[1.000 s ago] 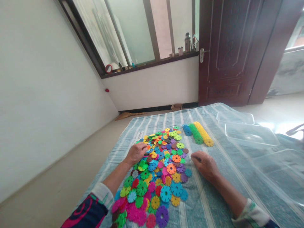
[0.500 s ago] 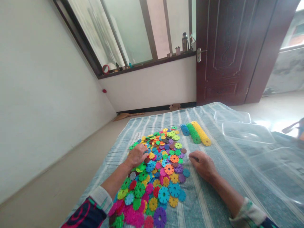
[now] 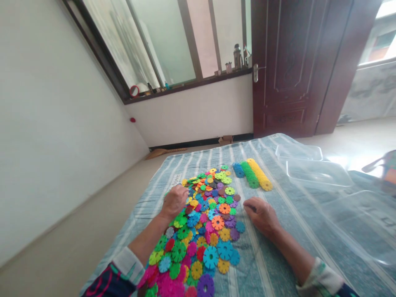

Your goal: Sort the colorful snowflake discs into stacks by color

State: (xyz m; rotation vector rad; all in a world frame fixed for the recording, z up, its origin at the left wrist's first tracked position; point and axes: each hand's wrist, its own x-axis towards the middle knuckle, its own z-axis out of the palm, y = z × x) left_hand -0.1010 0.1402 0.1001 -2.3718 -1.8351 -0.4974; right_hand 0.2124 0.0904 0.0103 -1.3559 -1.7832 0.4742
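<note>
A long heap of colourful notched plastic discs (image 3: 194,218) spreads over the striped cloth. My left hand (image 3: 175,202) is over the heap's far left part, back upward and fingers curled down; its fingertips and anything between them are hidden. To the right of the heap, my right hand (image 3: 260,213) rests low at the cloth, its fingers curled into a loose fist. Whatever lies inside it, if anything, cannot be seen. Beyond the right hand lie three rows of overlapping discs: a short blue row (image 3: 238,169), a green row (image 3: 250,175) and a longer yellow row (image 3: 260,175).
Clear plastic containers stand on the right: a far one (image 3: 298,152), a middle one (image 3: 318,174) and a larger near one (image 3: 368,227). The striped cloth (image 3: 278,255) lies under everything. Behind are a brown door (image 3: 284,82) and a window ledge (image 3: 192,86) with small items.
My left hand has drawn back slightly from the discs, away and to the left. My right hand keeps its loose fist in the same place. The view has shifted slightly.
</note>
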